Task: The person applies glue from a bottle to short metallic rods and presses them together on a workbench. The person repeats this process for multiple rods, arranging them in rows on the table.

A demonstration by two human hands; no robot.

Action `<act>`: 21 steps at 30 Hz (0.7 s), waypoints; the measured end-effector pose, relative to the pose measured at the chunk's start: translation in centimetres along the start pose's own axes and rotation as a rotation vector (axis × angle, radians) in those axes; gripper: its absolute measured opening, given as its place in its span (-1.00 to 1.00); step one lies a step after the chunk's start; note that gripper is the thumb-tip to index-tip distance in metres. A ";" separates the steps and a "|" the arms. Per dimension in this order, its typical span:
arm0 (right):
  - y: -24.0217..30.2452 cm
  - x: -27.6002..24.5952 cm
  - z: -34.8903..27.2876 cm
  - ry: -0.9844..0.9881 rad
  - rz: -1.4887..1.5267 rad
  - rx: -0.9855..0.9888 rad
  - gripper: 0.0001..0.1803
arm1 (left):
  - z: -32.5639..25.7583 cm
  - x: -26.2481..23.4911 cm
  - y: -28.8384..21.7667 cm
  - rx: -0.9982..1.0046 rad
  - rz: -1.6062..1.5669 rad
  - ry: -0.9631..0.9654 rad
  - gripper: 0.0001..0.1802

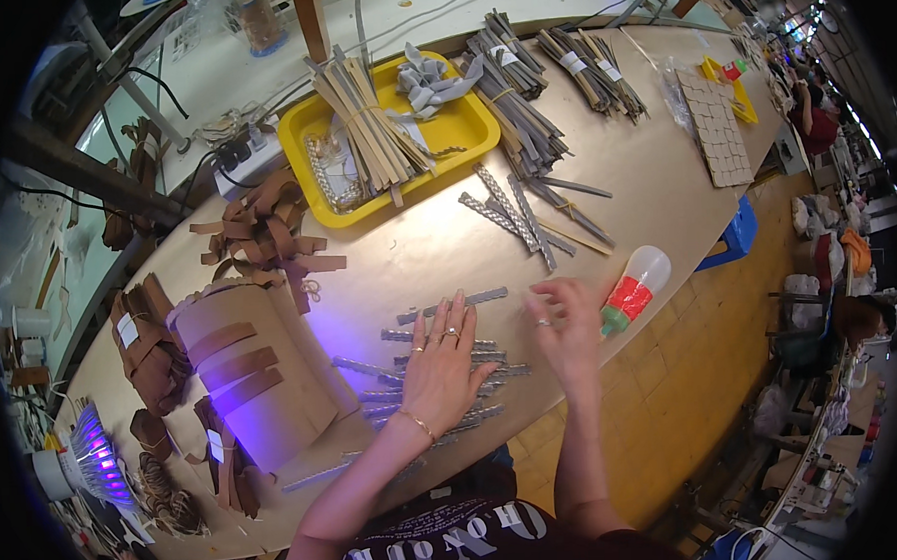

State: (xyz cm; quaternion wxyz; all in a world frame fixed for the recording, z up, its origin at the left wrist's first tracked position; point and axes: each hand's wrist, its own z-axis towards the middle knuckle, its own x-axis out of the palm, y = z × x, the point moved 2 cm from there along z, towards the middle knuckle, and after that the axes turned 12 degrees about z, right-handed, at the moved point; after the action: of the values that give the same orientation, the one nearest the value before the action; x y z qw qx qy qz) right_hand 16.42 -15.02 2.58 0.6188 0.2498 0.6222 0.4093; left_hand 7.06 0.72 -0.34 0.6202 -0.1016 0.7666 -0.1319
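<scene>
My left hand (442,357) lies flat, fingers stretched out, over several thin grey braided strips (378,395) spread on the brown-covered table. Its fingertips reach a single strip (479,299) at the far side of the group. To the right, my right hand (568,325) is raised a little with its fingers curled in; whatever is between them, if anything, is too small to make out. Right beside that hand lies a squeeze bottle (631,290) with a clear body, red label and green cap. Farther off, more braided strips (506,215) rest in a loose pile.
A yellow tray (341,220) holding bundled strips stands at the back. Grey strip bundles (532,126) lie beside it. On the left are brown strips (261,228), a curved brown form (283,387) and a lamp with purple light (98,455). The table's edge (684,275) runs along the right.
</scene>
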 end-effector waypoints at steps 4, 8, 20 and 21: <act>0.0 3.1 1.0 0.042 0.145 0.128 -0.82 | 0.0 0.2 0.0 -0.006 0.024 -0.004 -0.18; -0.5 3.3 1.0 0.082 0.066 0.086 -0.84 | 0.0 0.3 0.0 -0.001 0.042 -0.017 -0.17; -0.9 3.4 1.5 0.138 0.007 0.132 -0.85 | 0.0 0.4 0.0 -0.002 0.001 -0.028 -0.17; -0.8 3.2 1.6 0.154 -0.017 0.134 -0.86 | 0.0 0.4 0.0 -0.002 -0.009 -0.021 -0.17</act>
State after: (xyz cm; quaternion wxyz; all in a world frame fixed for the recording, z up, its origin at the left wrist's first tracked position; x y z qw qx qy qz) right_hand 17.78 -12.53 0.24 0.5546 0.2531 0.6961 0.3792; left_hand 6.94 0.57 -0.73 0.6277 -0.1069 0.7596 -0.1328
